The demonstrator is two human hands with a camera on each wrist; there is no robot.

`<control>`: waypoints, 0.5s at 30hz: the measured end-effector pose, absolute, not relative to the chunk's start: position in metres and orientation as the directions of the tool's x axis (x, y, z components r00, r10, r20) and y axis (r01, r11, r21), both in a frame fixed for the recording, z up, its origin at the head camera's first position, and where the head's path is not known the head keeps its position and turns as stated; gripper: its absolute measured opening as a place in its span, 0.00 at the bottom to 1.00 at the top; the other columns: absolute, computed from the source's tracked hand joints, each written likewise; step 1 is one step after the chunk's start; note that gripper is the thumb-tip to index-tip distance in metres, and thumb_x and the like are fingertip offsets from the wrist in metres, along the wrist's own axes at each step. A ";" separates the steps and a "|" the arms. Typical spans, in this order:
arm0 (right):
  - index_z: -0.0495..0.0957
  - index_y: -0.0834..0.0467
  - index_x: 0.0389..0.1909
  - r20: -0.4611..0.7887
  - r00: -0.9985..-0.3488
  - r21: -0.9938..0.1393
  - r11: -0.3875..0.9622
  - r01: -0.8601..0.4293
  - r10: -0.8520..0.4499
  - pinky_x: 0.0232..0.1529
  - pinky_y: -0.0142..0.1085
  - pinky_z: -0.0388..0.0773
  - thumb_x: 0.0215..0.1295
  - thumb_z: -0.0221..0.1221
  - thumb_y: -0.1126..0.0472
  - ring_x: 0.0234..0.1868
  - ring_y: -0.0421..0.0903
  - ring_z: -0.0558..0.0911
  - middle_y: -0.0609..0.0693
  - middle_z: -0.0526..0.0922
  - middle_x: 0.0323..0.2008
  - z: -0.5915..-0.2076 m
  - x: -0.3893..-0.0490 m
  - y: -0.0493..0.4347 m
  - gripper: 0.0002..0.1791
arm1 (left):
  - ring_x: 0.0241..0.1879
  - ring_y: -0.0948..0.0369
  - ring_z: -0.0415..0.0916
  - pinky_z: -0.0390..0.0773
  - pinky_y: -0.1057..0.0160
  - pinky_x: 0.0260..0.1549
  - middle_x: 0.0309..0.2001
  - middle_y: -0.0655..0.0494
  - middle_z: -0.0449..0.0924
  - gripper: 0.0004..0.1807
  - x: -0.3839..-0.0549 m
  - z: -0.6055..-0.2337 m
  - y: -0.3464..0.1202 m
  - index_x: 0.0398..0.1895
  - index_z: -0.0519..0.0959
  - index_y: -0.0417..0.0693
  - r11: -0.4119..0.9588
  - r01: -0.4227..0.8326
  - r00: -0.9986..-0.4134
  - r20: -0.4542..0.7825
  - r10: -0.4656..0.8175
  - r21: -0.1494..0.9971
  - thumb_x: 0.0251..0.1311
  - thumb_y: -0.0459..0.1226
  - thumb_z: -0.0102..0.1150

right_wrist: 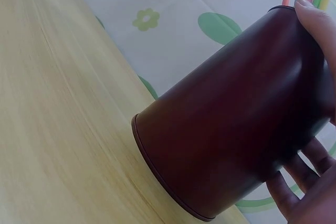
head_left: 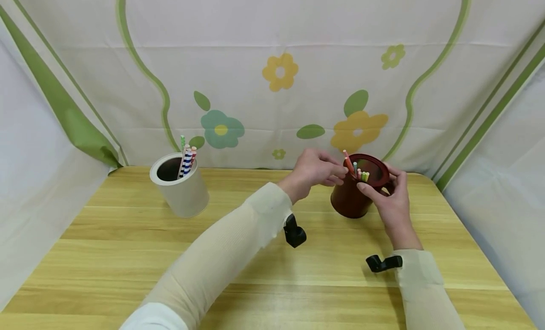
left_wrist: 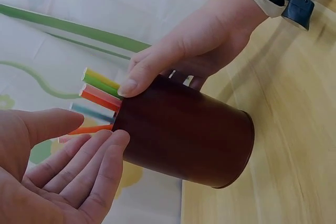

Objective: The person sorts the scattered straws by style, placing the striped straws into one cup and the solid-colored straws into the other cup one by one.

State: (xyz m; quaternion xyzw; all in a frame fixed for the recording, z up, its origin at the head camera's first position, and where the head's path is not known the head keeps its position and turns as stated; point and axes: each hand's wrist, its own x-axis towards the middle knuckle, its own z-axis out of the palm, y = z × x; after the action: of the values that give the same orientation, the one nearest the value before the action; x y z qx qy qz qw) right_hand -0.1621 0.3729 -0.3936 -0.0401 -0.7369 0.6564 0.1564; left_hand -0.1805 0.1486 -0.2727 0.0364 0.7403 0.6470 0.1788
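My right hand (head_left: 393, 202) grips a dark red-brown cup (head_left: 350, 198) near its rim, thumb on the near side and fingers round the far side. The cup stands tilted on the table in the head view. Several slim pencil-like sticks (left_wrist: 100, 85) in yellow, green, pink, blue and orange lean together in the cup, their lower ends hidden. Beside the rim is my left hand (head_left: 319, 170), thumb and fingers loosely bent and fingertips close to the orange stick (left_wrist: 97, 128). In the right wrist view a small gap shows between those fingers and that stick.
A white cup (head_left: 185, 195) stands at the back left, with several striped and patterned sticks (head_left: 186, 163) leaning against its right side. The wooden table (head_left: 276, 292) ends at a flowered curtain (head_left: 255, 31) behind, with more fabric at both sides.
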 end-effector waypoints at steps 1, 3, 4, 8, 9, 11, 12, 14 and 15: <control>0.63 0.44 0.77 0.177 -0.948 -0.980 0.136 -0.145 0.264 0.52 0.19 0.77 0.65 0.76 0.62 0.61 0.38 0.73 0.37 0.75 0.62 -0.393 -0.162 0.373 0.45 | 0.47 0.45 0.92 0.90 0.53 0.50 0.45 0.39 0.93 0.05 -0.180 -0.273 0.148 0.40 0.89 0.38 0.164 -0.183 -0.931 -0.225 0.289 0.969 0.68 0.32 0.72; 0.63 0.43 0.77 0.175 -0.949 -0.980 0.137 -0.143 0.261 0.51 0.19 0.77 0.65 0.76 0.62 0.61 0.38 0.73 0.37 0.75 0.62 -0.393 -0.162 0.373 0.45 | 0.47 0.46 0.92 0.90 0.53 0.51 0.47 0.40 0.92 0.05 -0.178 -0.275 0.145 0.41 0.89 0.39 0.179 -0.190 -0.929 -0.236 0.285 0.965 0.68 0.34 0.73; 0.63 0.43 0.77 0.174 -0.950 -0.980 0.136 -0.143 0.259 0.51 0.19 0.77 0.65 0.76 0.61 0.61 0.38 0.73 0.37 0.75 0.62 -0.393 -0.162 0.372 0.45 | 0.46 0.46 0.92 0.90 0.53 0.51 0.47 0.40 0.93 0.06 -0.177 -0.276 0.143 0.41 0.89 0.39 0.187 -0.191 -0.928 -0.240 0.285 0.964 0.68 0.34 0.72; 0.63 0.43 0.76 0.169 -0.951 -0.982 0.123 -0.141 0.258 0.52 0.19 0.77 0.65 0.76 0.62 0.62 0.38 0.73 0.37 0.75 0.62 -0.394 -0.163 0.370 0.44 | 0.46 0.48 0.93 0.90 0.57 0.47 0.48 0.42 0.92 0.07 -0.167 -0.280 0.130 0.42 0.88 0.40 0.210 -0.185 -0.925 -0.242 0.291 0.960 0.70 0.36 0.71; 0.63 0.43 0.77 0.169 -0.951 -0.983 0.118 -0.142 0.258 0.52 0.19 0.77 0.65 0.76 0.63 0.62 0.38 0.73 0.37 0.75 0.62 -0.394 -0.163 0.370 0.44 | 0.46 0.47 0.92 0.90 0.58 0.47 0.48 0.41 0.92 0.07 -0.164 -0.281 0.125 0.43 0.88 0.40 0.209 -0.180 -0.925 -0.238 0.297 0.961 0.71 0.36 0.70; 0.64 0.44 0.76 0.171 -0.951 -0.983 0.115 -0.145 0.257 0.51 0.19 0.78 0.65 0.76 0.63 0.61 0.39 0.73 0.38 0.75 0.62 -0.395 -0.164 0.368 0.43 | 0.47 0.47 0.92 0.90 0.60 0.46 0.48 0.42 0.92 0.08 -0.155 -0.284 0.113 0.45 0.87 0.40 0.211 -0.157 -0.931 -0.216 0.295 0.965 0.72 0.36 0.69; 0.64 0.44 0.76 0.171 -0.951 -0.983 0.113 -0.146 0.257 0.51 0.19 0.78 0.65 0.76 0.63 0.61 0.39 0.73 0.38 0.76 0.61 -0.395 -0.164 0.367 0.43 | 0.46 0.48 0.92 0.89 0.60 0.45 0.48 0.43 0.91 0.07 -0.151 -0.285 0.105 0.46 0.86 0.41 0.224 -0.141 -0.936 -0.204 0.286 0.964 0.72 0.37 0.69; 0.65 0.44 0.76 0.173 -0.951 -0.983 0.110 -0.149 0.255 0.51 0.20 0.79 0.64 0.76 0.63 0.61 0.39 0.73 0.38 0.76 0.61 -0.396 -0.166 0.365 0.43 | 0.44 0.52 0.91 0.88 0.60 0.45 0.47 0.45 0.91 0.07 -0.142 -0.286 0.090 0.47 0.86 0.43 0.256 -0.094 -0.951 -0.163 0.262 0.962 0.72 0.38 0.68; 0.65 0.44 0.76 0.174 -0.951 -0.983 0.107 -0.151 0.257 0.50 0.20 0.79 0.64 0.76 0.63 0.61 0.39 0.73 0.38 0.76 0.61 -0.396 -0.166 0.365 0.43 | 0.43 0.54 0.90 0.88 0.60 0.45 0.47 0.46 0.91 0.07 -0.138 -0.286 0.082 0.47 0.87 0.44 0.272 -0.069 -0.958 -0.139 0.250 0.960 0.72 0.38 0.68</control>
State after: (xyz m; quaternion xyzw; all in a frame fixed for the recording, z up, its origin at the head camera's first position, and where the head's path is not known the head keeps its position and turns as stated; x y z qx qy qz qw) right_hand -0.1663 0.3650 -0.3957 -0.0367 -0.7282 0.6671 0.1529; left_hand -0.1383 0.0824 -0.2860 0.0577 0.7863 0.6007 0.1327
